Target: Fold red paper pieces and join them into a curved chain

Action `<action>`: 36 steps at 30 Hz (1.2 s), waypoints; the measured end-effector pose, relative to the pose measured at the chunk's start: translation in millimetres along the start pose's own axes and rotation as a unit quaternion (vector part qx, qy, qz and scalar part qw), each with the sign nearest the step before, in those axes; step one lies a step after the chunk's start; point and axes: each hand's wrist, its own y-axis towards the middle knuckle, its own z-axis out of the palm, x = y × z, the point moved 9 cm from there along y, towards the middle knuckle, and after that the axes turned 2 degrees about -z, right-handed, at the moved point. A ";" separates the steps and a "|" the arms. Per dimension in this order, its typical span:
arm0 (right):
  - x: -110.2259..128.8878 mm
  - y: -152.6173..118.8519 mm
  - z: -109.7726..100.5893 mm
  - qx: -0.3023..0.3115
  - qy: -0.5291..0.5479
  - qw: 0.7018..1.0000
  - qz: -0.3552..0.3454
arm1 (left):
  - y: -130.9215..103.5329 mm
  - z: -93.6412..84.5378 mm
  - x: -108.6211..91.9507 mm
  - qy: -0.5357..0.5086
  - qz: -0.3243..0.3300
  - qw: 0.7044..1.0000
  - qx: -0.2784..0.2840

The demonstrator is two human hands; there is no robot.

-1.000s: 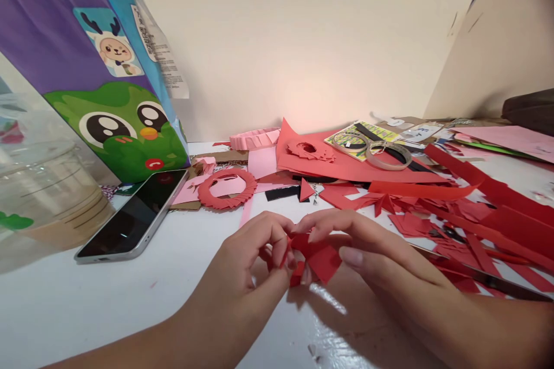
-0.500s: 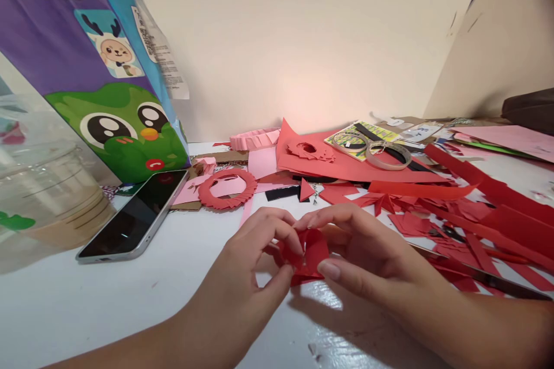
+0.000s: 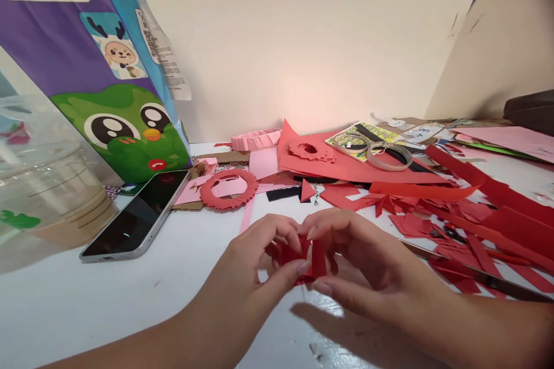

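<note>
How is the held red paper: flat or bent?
Bent: the red paper shows angled surfaces between left hand and right hand, partly hidden.

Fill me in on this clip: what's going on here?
A person is working a small piece of red paper between two bare hands, low over a white table. The left hand pinches it; the right hand curves around its other side, though its exact grip is hard to tell. Beyond the hands lies a pleated red ring, with red scraps to the right and a phone to the left.
</note>
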 end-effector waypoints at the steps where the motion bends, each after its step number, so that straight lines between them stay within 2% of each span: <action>1: 1.0 -0.3 -0.5 -0.002 -0.006 1.000 -0.002 | 0.2 -0.8 1.2 -0.001 -0.007 1.000 -0.005; 6: 2.7 -3.2 -10.1 -0.040 -0.035 0.998 0.017 | -2.0 -7.9 -0.6 -0.032 0.006 0.999 -0.040; 11: -3.5 -5.4 -19.3 -0.100 0.006 0.994 0.048 | -6.0 -13.9 -1.3 -0.042 0.024 0.997 -0.066; 16: -5.3 -5.7 -12.9 -0.078 0.088 0.992 0.041 | -5.0 -10.6 -2.1 -0.074 0.025 0.996 -0.052; 20: -0.8 -4.0 -11.4 -0.065 0.129 0.989 0.024 | -3.6 -8.1 -1.8 -0.046 0.017 0.998 -0.042; 23: 1.8 -2.3 -13.9 -0.071 0.104 0.992 0.016 | -3.6 -6.7 -3.2 -0.029 0.019 0.999 -0.033; 30: 10.8 3.5 -18.4 -0.086 -0.030 0.996 -0.017 | -3.2 -3.0 -6.3 -0.008 0.020 0.999 -0.028; 36: -3.4 4.9 -19.7 -0.093 0.041 0.995 0.019 | -2.7 -1.9 -5.8 -0.029 0.020 0.999 -0.013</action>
